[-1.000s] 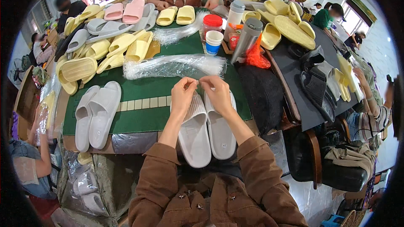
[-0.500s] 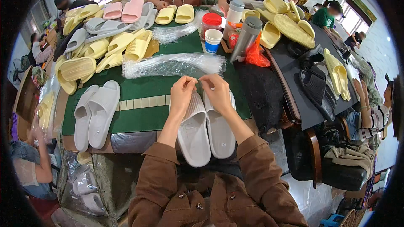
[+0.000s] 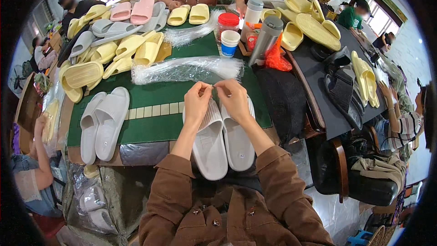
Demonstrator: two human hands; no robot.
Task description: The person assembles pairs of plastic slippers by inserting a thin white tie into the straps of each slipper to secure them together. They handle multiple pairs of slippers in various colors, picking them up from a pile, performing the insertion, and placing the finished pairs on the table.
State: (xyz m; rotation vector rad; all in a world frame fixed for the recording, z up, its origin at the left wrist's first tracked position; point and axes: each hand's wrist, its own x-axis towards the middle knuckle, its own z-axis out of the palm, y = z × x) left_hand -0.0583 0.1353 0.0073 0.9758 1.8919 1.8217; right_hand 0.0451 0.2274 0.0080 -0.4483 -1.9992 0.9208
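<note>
Across the green mat (image 3: 157,94) we log a crowded surface. To the far left, a heap of yellow slippers (image 3: 105,53), with pink slippers (image 3: 142,10) on its far side; nearer us, a grey pair (image 3: 105,127) lies apart from the heap. Just beyond the hands, a clear plastic bundle (image 3: 184,69) stretches across the mat. Past it we note a paper cup (image 3: 230,40), a red-lidded jar (image 3: 228,20) and a grey flask (image 3: 267,38), with a red bag (image 3: 276,59) beside the flask. To the right, black cloth (image 3: 284,102).

We find the near slippers (image 3: 211,152) side by side below the hands, heels toward us and reaching past the mat's near edge. Left hand (image 3: 199,101) and right hand (image 3: 231,101) sit over the toe ends, partly hiding them. Both are narrow: thumb and fingertips pinched together, the two pinches close to each other. Whatever lies between the fingertips is too small for us to tell.
</note>
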